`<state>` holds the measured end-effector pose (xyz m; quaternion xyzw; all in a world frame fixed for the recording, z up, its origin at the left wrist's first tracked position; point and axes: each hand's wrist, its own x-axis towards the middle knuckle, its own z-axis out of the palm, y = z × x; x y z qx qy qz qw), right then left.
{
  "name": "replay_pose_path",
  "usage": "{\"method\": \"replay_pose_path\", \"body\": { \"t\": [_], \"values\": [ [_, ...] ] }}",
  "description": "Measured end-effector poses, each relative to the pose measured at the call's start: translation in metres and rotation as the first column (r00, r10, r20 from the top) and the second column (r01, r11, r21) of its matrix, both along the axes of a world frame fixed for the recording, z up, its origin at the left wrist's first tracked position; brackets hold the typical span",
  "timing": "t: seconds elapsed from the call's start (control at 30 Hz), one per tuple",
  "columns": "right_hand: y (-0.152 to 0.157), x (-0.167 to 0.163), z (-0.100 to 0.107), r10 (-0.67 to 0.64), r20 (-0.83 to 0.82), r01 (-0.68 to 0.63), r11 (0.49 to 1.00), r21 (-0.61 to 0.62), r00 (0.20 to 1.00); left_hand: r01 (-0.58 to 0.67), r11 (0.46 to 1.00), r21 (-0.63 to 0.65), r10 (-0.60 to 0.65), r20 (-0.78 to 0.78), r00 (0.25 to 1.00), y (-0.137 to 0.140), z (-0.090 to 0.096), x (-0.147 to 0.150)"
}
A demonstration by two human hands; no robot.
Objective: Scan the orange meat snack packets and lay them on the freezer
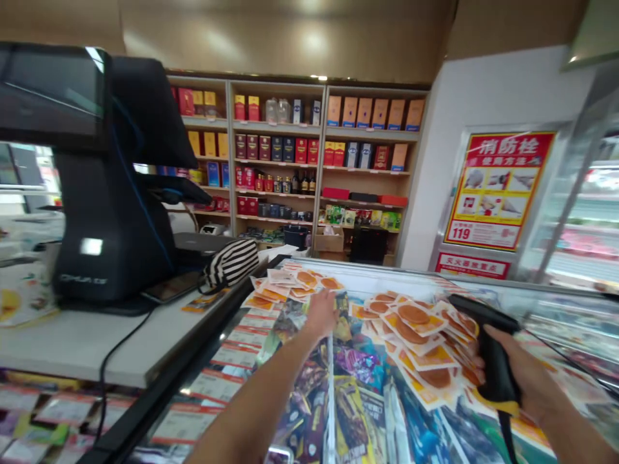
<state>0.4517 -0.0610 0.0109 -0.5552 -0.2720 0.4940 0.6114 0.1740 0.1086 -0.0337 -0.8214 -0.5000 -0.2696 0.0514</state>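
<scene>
My right hand [513, 364] is wrapped around the grip of a black barcode scanner [498, 361] with a yellow edge and a cord. The scanner's head points left, over a large pile of flat packets [416, 332] with round orange-brown discs in them. My left hand [323, 314] is stretched forward to the near side of a smaller pile of the same packets [273, 289]. Its fingers are foreshortened and blurred, and I cannot see whether they pinch a packet. Both piles lie on the glass top of a display freezer [330, 386] with colourful wrapped goods beneath.
On the left counter [58, 348] stands a black checkout terminal [116, 238] with a cable. Beside it are a phone [174, 287] and a striped pouch [235, 263]. Shelves of boxes and bottles [278, 149] line the back wall. A red sign [500, 187] hangs at right.
</scene>
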Motion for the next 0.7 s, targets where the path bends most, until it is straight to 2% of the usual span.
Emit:
{"method": "replay_pose_path", "body": {
  "t": [0.07, 0.1, 0.17, 0.23, 0.43, 0.57, 0.7],
  "values": [
    [0.014, -0.024, -0.001, 0.037, 0.012, -0.037, 0.999, -0.007, 0.999, -0.182, 0.983, -0.005, 0.182, -0.009, 0.983, 0.013, -0.003, -0.057],
    [0.020, -0.037, -0.001, 0.070, 0.010, -0.070, 0.997, -0.014, 0.997, -0.234, 0.972, -0.006, 0.234, -0.007, 0.972, 0.018, -0.004, -0.083],
    [0.031, -0.062, -0.002, 0.128, 0.023, -0.127, 0.991, -0.036, 0.992, -0.288, 0.958, -0.004, 0.288, -0.007, 0.958, 0.024, -0.008, -0.121],
    [0.039, -0.087, -0.002, 0.147, 0.057, -0.144, 0.988, -0.054, 0.987, -0.273, 0.962, 0.025, 0.273, -0.022, 0.962, 0.028, -0.010, -0.141],
    [0.051, -0.141, -0.004, 0.160, 0.126, -0.159, 0.987, -0.016, 0.979, -0.167, 0.979, 0.114, 0.174, -0.052, 0.983, 0.044, -0.005, -0.143],
    [0.057, -0.153, -0.010, 0.167, 0.157, -0.161, 0.986, -0.048, 0.973, -0.136, 0.985, 0.109, 0.141, -0.039, 0.989, 0.052, 0.001, -0.145],
    [0.064, -0.156, -0.020, 0.218, 0.117, -0.216, 0.976, -0.027, 0.969, -0.082, 0.993, 0.084, 0.088, -0.059, 0.994, 0.038, -0.005, -0.153]
  ]
}}
